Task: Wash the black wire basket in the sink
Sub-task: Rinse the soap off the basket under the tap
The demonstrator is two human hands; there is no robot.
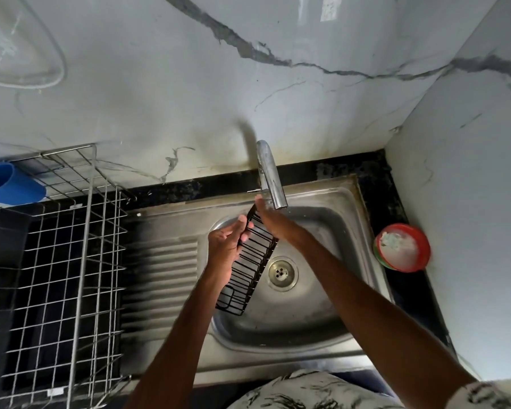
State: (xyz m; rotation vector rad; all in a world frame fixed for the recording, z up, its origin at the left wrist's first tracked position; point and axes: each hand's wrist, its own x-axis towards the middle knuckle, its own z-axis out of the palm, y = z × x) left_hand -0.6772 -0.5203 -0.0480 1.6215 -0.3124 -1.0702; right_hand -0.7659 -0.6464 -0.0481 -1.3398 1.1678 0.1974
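Left hand [224,246] grips the long side of the black wire basket [255,270] with curled fingers and holds it tilted over the bowl of the sink [307,343], upper end just under the tap [270,175]. Right hand [273,224] lies with straight fingers against this upper end. I judge the washing is under way, not finished: no foam shows, and I cannot tell if water runs.

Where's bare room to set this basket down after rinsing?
Free: ribbed drainboard between wire rack and basin; basin floor this side of the drain. Crowded: under the tap, with left hand, right hand and basket; red bowl on right counter.
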